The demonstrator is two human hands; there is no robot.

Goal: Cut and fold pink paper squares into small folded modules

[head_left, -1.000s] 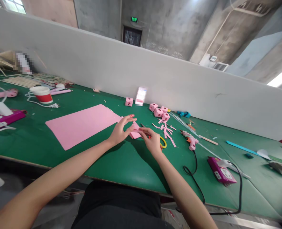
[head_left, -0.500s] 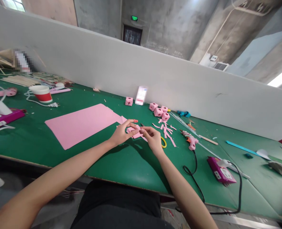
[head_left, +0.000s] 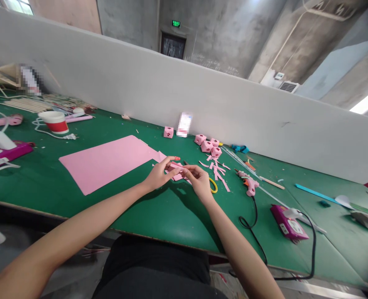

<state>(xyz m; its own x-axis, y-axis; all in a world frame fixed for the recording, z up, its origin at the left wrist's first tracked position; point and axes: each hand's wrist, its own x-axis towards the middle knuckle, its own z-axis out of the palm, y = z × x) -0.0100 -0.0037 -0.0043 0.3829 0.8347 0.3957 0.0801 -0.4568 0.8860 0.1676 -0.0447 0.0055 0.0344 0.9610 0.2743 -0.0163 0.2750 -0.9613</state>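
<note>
1. One large pink sheet (head_left: 106,164) lies flat on the green tabletop (head_left: 159,218), so some stock looks unused.
2. The left hand (head_left: 155,175) has its fingers curved around the near end of a small pink paper piece (head_left: 178,167).
3. Behind the hands, a lone pink box (head_left: 168,132) with cut-out openings stands by the partition (head_left: 134,87); it looks complete.
4. Between the hands, the small piece is held just over loose pink pieces (head_left: 178,177); it seems folded, though fingers hide much of it, and has no box shape yet.
5. The right hand (head_left: 200,182) pinches its other end between thumb and fingers.
6. Four more boxes (head_left: 207,146) sit clustered, making five formed.
7. Yellow-handled scissors (head_left: 214,186), paper strips (head_left: 223,182) and a pink glue gun (head_left: 251,187) lie farther right, unheld.
8. Compared with one second ago, the left fingers have closed in from a more spread pose, and more loose paper shows beneath.
</note>
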